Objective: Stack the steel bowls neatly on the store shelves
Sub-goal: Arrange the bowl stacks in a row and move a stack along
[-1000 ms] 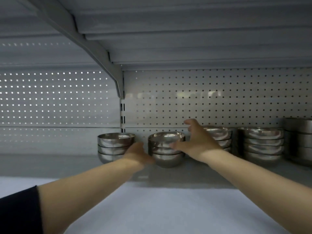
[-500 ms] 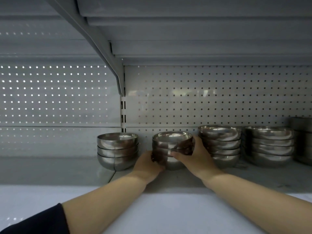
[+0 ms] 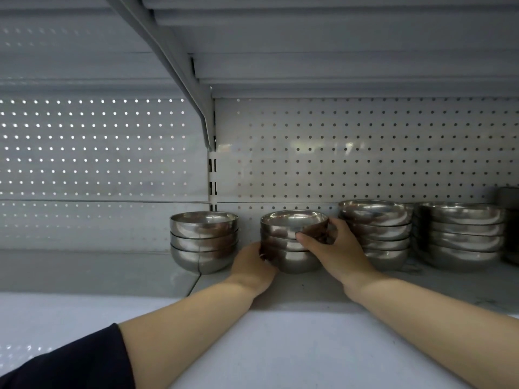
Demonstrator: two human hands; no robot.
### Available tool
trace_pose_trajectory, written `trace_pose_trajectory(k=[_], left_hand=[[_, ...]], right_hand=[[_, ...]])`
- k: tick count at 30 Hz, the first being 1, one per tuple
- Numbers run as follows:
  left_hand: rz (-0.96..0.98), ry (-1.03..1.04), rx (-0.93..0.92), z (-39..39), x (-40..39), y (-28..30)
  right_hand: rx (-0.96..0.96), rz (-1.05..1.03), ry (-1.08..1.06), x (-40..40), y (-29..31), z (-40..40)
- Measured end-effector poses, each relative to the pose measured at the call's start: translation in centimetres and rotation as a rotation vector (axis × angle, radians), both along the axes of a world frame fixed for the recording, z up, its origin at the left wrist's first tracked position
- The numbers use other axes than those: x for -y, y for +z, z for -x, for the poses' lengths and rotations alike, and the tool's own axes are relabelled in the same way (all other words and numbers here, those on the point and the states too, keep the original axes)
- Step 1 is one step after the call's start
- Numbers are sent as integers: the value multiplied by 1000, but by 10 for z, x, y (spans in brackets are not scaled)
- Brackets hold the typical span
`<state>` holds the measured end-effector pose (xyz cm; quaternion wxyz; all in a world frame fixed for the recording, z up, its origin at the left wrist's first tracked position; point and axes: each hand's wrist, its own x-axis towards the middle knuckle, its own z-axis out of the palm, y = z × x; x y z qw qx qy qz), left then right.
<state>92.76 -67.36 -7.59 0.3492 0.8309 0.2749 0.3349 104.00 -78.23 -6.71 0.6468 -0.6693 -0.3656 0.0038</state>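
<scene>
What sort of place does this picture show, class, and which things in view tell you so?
Most likely a shop aisle. A white perforated back panel with slotted uprights backs a metal shelf, and identical steel bowls stand in a row of neat stacks, like the stack gripped by the left hand and right hand.

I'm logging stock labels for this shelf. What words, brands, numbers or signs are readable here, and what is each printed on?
None: no readable text shows anywhere in this view.
The steel bowl stacks, including the stack held between the left hand and the right hand, show only reflections.
The perforated back panel and the shelf carry no labels or price tags.
</scene>
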Motion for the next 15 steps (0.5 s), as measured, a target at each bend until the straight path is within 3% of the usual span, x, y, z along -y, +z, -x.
trace_pose_trajectory(k=[10,15], left_hand=[[83,-15,12,4,-2,2],[112,-92,-72,14,6,15]], right_hand=[[4,5,21,-4,-1,2],[0,66,-22,6,10,11]])
